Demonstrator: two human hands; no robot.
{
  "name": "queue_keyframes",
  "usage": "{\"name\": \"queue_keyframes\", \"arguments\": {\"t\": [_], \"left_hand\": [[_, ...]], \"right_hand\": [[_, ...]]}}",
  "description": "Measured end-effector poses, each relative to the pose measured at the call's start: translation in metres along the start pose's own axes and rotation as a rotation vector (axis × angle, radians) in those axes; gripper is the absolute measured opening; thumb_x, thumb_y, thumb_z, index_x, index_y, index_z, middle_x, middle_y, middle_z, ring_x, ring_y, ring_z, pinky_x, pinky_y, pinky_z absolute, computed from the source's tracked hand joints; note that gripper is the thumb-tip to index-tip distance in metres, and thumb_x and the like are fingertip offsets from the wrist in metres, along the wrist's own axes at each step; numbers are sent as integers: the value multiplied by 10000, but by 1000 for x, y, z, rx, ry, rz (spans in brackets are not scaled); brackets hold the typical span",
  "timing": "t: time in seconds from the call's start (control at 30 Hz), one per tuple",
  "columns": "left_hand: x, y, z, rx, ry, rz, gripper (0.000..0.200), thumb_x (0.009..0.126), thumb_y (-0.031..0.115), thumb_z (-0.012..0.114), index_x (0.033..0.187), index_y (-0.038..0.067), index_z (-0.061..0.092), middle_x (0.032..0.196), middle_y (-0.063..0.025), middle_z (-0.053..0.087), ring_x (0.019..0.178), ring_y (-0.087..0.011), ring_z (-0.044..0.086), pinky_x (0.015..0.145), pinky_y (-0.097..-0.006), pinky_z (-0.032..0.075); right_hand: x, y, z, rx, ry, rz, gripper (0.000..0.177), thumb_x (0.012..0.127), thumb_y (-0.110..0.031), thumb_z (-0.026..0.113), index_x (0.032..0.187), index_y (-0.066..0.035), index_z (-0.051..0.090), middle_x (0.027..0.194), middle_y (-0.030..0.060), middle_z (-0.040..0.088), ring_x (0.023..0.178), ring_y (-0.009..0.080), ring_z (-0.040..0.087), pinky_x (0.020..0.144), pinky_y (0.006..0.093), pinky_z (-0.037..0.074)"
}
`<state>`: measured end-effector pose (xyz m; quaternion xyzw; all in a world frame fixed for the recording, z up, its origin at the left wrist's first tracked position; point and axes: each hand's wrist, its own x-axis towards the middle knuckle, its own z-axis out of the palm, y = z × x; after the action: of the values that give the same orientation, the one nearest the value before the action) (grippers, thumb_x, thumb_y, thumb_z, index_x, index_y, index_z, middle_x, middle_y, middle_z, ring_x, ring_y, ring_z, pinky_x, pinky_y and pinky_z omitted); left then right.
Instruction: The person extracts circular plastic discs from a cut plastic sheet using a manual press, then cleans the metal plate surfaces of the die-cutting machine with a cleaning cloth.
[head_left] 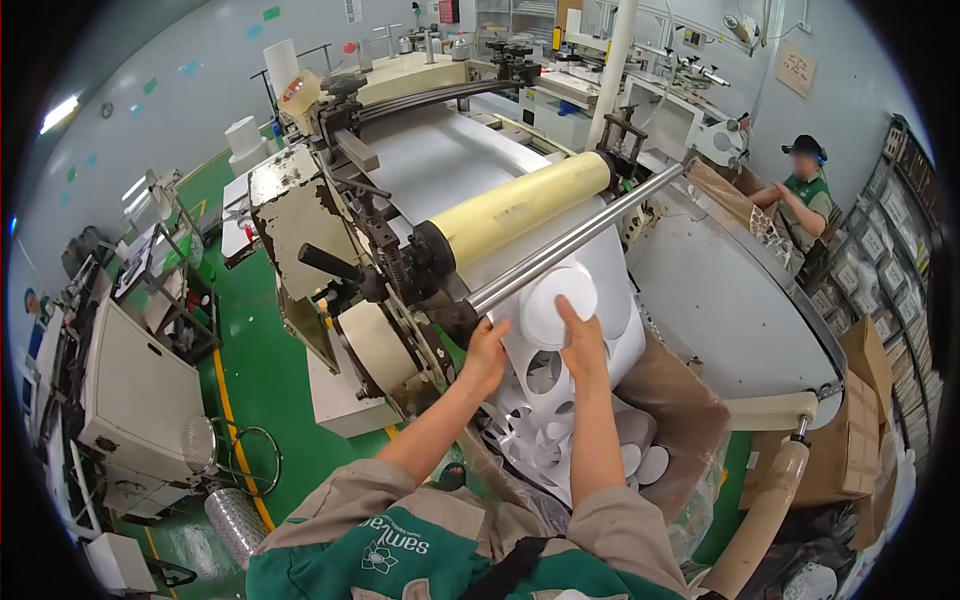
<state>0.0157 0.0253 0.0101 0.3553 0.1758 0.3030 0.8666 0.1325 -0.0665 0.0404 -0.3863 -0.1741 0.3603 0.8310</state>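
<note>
Right hand (584, 350) near frame centre, thumb over overlapping white discs (545, 300), gripping them, left hand (487, 356) half-curled beside the white sheet (615, 300), its hold unclear, steel bar (575, 242) just above, yellow roller (520, 210) beyond.

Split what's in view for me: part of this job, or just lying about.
Apparently part of the job:
white disc-shaped material in the right hand
long white sheet
yellow cylindrical roller
shiny metal bar

Apparently just lying about:
brown cardboard boxes, right
stacked white cylindrical rolls, behind
silver textured cylinder, lower left
</note>
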Motion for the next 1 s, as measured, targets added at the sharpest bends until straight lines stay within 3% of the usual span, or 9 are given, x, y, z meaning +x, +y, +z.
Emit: {"name": "queue_keyframes", "arguments": {"t": [0.13,0.27,0.33,0.43,0.53,0.7,0.8,0.87,1.0], "left_hand": [[-1,8,-10,-8,-18,-121,298,865,137,518,1139,24,496,1117,-67,569,1048,-187,527,934,-346,384],[-7,14,-2,16,-80,-165,422,879,203,483,1251,10,432,1200,-108,524,1077,-212,514,955,-343,376],[1,16,-3,-49,-42,-87,506,907,261,470,1325,12,330,1296,-139,469,1161,-215,486,988,-347,386],[11,33,5,-127,23,48,435,932,259,446,1282,10,375,1239,-135,503,1159,-220,482,999,-367,385],[18,54,17,-245,70,112,341,931,177,435,1208,-21,445,1223,-154,513,1144,-247,501,1001,-370,400],[22,57,23,-445,-103,-51,389,944,250,423,1214,-30,438,1213,-147,517,1126,-245,498,985,-393,382],[17,14,16,-244,15,108,297,929,213,464,1157,26,504,1119,-100,587,1064,-237,546,977,-384,389],[5,-14,1,30,46,65,298,934,249,472,1159,57,508,1081,-64,596,1032,-197,555,914,-351,423],[-6,-16,-15,118,-43,-159,287,926,277,506,1094,48,543,1068,-28,578,1002,-129,536,839,-293,431]], "right_hand": [[1,21,-6,-77,-6,-43,477,790,-95,681,1205,35,485,1140,97,557,1048,190,528,905,312,413],[-11,18,-37,28,64,-114,446,814,-78,646,1212,23,473,1162,94,544,1058,200,528,932,317,403],[-18,13,-53,82,136,-121,438,836,-93,626,1225,18,459,1177,98,534,1061,207,528,936,333,409],[-26,2,-84,342,336,-44,444,863,-149,609,1244,6,441,1197,105,525,1074,225,527,937,372,423],[-29,-15,-97,533,324,-134,441,871,-187,603,1245,-14,447,1209,106,526,1100,238,521,947,403,427],[-19,-25,-60,350,178,-68,446,862,-135,602,1252,6,438,1195,91,530,1088,216,525,947,358,421],[-4,-12,-29,164,81,-91,434,842,-94,615,1228,27,457,1182,103,533,1083,215,524,933,339,421],[1,-2,-11,22,5,-97,452,819,-76,641,1220,32,463,1172,101,537,1078,205,520,920,325,422],[3,13,-16,-150,-4,-45,416,811,-48,640,1185,52,487,1129,100,556,1027,183,534,906,325,421]]}}
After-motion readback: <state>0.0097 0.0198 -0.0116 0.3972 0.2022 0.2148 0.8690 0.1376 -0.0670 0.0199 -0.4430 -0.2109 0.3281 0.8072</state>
